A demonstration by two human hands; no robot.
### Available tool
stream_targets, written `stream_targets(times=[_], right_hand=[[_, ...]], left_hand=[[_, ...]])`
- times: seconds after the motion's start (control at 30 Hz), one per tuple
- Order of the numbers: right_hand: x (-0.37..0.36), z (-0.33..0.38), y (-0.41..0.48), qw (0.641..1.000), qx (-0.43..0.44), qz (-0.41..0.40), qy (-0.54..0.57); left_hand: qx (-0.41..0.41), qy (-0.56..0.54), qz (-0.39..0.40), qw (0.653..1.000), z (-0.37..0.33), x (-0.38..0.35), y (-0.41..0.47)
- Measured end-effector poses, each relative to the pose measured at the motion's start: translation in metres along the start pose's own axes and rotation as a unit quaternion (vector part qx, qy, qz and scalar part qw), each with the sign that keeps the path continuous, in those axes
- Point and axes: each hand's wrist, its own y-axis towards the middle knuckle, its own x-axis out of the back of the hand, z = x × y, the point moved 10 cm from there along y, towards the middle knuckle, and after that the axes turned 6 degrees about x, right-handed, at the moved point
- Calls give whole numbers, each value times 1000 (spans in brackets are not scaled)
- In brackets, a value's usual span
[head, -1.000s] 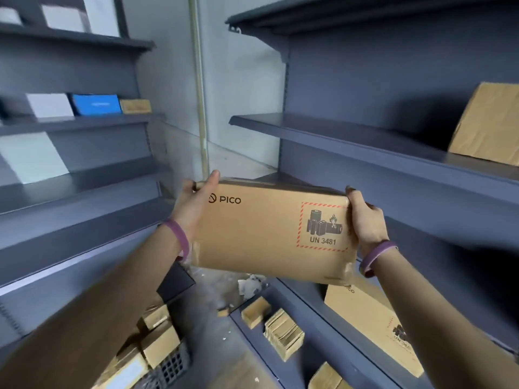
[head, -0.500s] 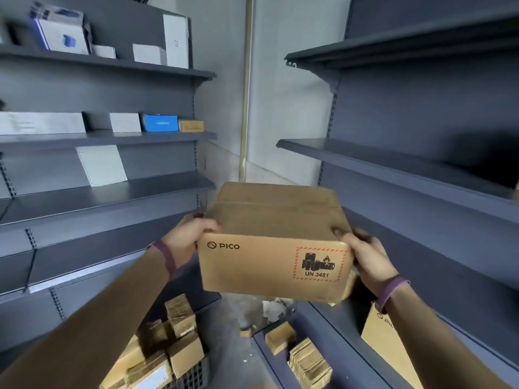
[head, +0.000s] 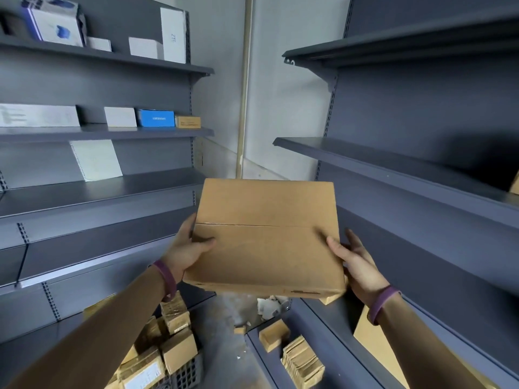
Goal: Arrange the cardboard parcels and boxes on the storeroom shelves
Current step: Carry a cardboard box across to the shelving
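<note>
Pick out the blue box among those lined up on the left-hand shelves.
The blue box stands on the middle left shelf, between a white box and a small brown carton. Its neighbours on that shelf are white or brown.

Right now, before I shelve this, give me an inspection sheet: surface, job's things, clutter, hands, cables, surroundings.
Surface: grey metal shelves on both sides.
Job's things: cardboard box held mid-air between the racks, seamed face up.
Clutter: small cardboard parcels heaped in a crate, lower left; cardboard stack on the bottom right shelf.
Hands: left hand grips the box's left edge, thumb on top; right hand holds its right corner.
Cables: nothing seen.
Surroundings: white boxes and a blue box on the left shelves; pale wall, vertical pipe.
</note>
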Motion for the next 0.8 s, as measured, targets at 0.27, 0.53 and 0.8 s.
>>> stream_targets(times=[0.27, 0.53, 0.8], right_hand=[[5, 13, -2, 988, 41, -71, -131], [5, -5, -19, 987, 58, -58, -139], [-21, 18, -33, 987, 116, 1, -113]], left_hand=[[-20, 22, -6, 1000, -3, 0, -15], [63, -50, -70, 994, -21, 25, -24], [117, -23, -33, 992, -26, 29, -35]])
